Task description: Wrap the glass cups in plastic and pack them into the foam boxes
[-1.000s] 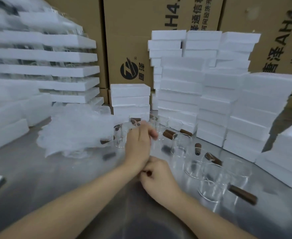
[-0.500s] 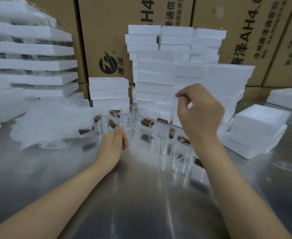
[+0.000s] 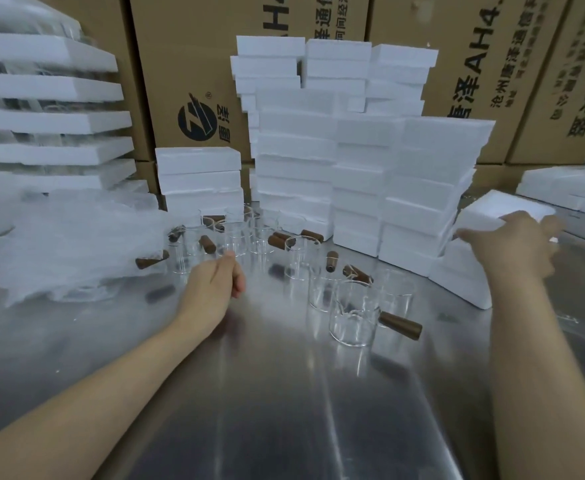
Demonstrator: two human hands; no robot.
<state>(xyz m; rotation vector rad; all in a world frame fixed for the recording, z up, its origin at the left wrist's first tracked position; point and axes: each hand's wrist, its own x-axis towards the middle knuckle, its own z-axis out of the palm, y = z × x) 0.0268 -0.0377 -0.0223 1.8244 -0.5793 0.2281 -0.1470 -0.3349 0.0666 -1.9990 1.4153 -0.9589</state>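
Several clear glass cups (image 3: 353, 313) with brown wooden handles stand in a loose group on the steel table (image 3: 284, 393). My left hand (image 3: 215, 285) rests on the table just in front of the cups, fingers loosely curled, with nothing visible in it. A fluffy heap of plastic wrap (image 3: 69, 237) lies to its left. My right hand (image 3: 512, 244) reaches far right and grips the top white foam box (image 3: 502, 207) of a low stack (image 3: 464, 275); fingers curl over its near edge.
Tall stacks of white foam boxes (image 3: 360, 161) rise behind the cups, with a shorter stack (image 3: 199, 178) to their left. Layered foam trays (image 3: 49, 123) fill the far left. Brown cardboard cartons (image 3: 194, 64) form the back wall. More foam (image 3: 568, 185) lies far right.
My hands have separated. The right hand swung from mid-air in front of the foam stacks out to the right and took hold of a foam box. The left hand stayed by the cups.
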